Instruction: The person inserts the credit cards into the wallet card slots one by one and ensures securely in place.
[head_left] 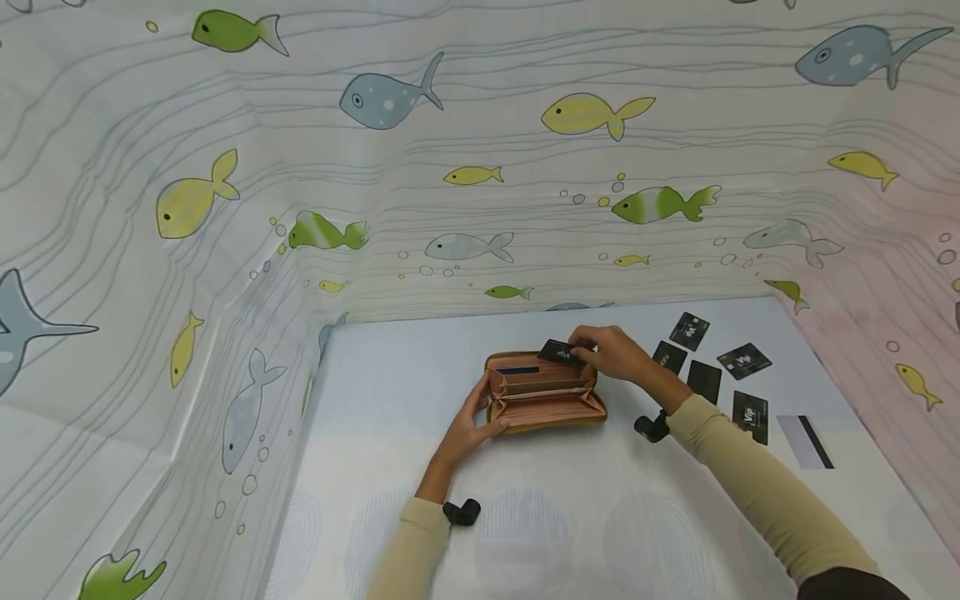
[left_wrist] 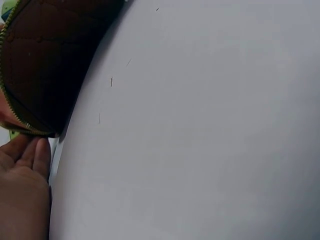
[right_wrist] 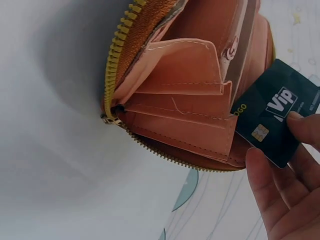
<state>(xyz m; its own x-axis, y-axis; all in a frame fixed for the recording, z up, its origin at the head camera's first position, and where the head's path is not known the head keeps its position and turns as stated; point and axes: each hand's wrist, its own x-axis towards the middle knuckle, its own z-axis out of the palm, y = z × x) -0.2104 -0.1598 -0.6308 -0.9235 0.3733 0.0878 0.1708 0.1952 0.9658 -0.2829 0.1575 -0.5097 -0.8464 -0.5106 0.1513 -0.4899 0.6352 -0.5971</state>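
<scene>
An unzipped wallet (head_left: 551, 408) with a pinkish-orange lining and a brass zip stands spread on the table. My left hand (head_left: 467, 427) grips its left end, thumb near the front corner; the left wrist view shows fingertips at the brown outer side's zipped edge. Between thumb and fingers, my right hand (head_left: 617, 357) pinches a black VIP card (right_wrist: 272, 112) by its outer end. The card is tilted over the wallet's back right part, with one corner against the inner slots. A dark blue strip (head_left: 517, 370), probably a card's edge, shows in a back slot at left.
Several black cards (head_left: 744, 361) lie scattered on the table right of the wallet, some partly behind the right forearm. A pale card (head_left: 804, 442) with a black stripe lies nearest the right edge. Fish-patterned sheeting (head_left: 472, 246) rises behind the table and at both sides.
</scene>
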